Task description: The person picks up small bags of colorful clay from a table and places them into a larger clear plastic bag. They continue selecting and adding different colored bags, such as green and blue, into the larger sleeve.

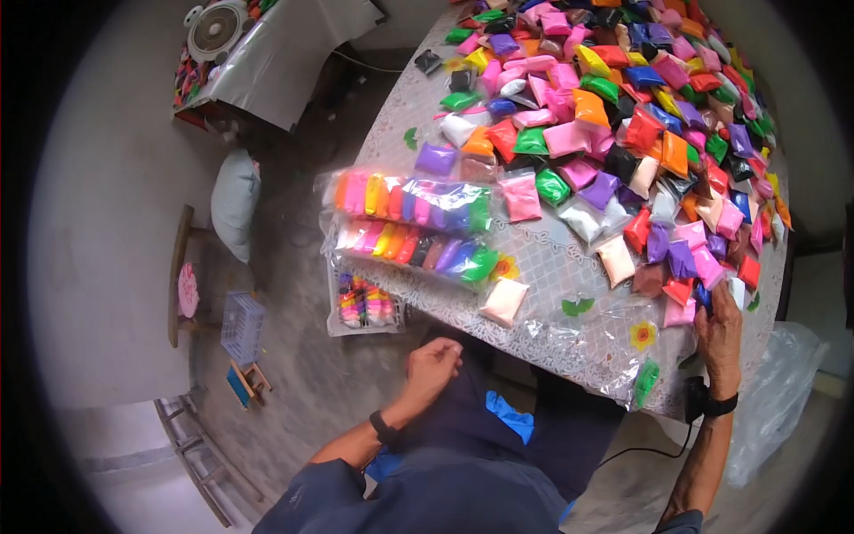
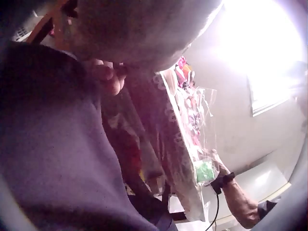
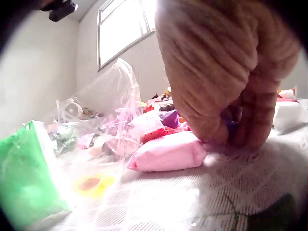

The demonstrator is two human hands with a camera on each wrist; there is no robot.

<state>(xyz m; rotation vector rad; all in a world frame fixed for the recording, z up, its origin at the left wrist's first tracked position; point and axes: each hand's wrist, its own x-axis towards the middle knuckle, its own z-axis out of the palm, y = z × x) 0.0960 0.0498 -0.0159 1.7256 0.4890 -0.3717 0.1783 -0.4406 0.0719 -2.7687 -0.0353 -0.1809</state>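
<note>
At the near edge of the table (image 1: 544, 260) the right hand (image 1: 719, 334) pinches a blue packet (image 1: 703, 296) within easy reach, while the left hand (image 1: 433, 363) idles empty, loosely curled.

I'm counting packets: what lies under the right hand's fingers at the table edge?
The right hand pinches a small blue plastic packet, mostly hidden by its fingers, beside a pink plastic packet. Anything beneath the palm is covered.
</note>
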